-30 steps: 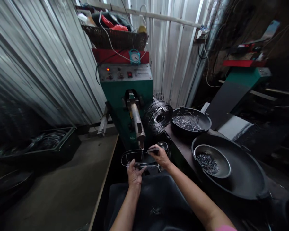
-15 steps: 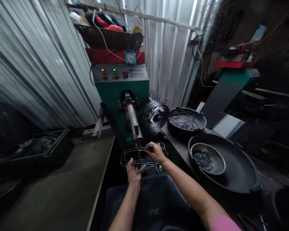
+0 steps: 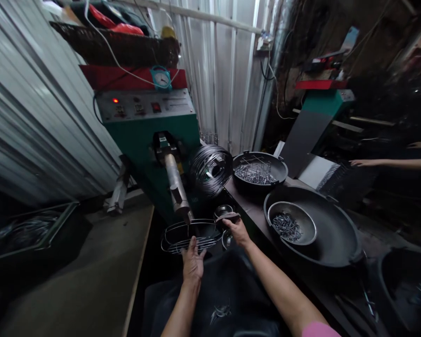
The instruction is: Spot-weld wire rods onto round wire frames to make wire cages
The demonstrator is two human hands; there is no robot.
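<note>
A shiny oval wire rack (image 3: 173, 244) sits just below the tip of the spot welder's metal arm (image 3: 178, 192). My left hand (image 3: 192, 263) grips its near edge, fingers pointing up and the thumb to the right; part of the grip is hidden. In my right hand (image 3: 237, 230), pinched between thumb and fingers, is a dark flat block (image 3: 228, 218) just right of the rack. Small round metal cups (image 3: 223, 210) lie behind and below this hand. Several thin metal bits (image 3: 220, 312) rest on the dark apron (image 3: 210, 290) over my lap.
Right of the green machine (image 3: 136, 135) stand a wire coil (image 3: 212, 169), a black pan (image 3: 259, 182) of wire pieces, and a larger pan (image 3: 337, 238) holding a metal bowl (image 3: 310, 224) of short pins. A co-worker's hand (image 3: 365, 163) reaches in at far right. A green bin (image 3: 66, 222) stands left.
The orange glow at the welder's tip and the green panel light have gone out. My right hand has drawn the dark block away from the tip, rightward. The view has turned right.
</note>
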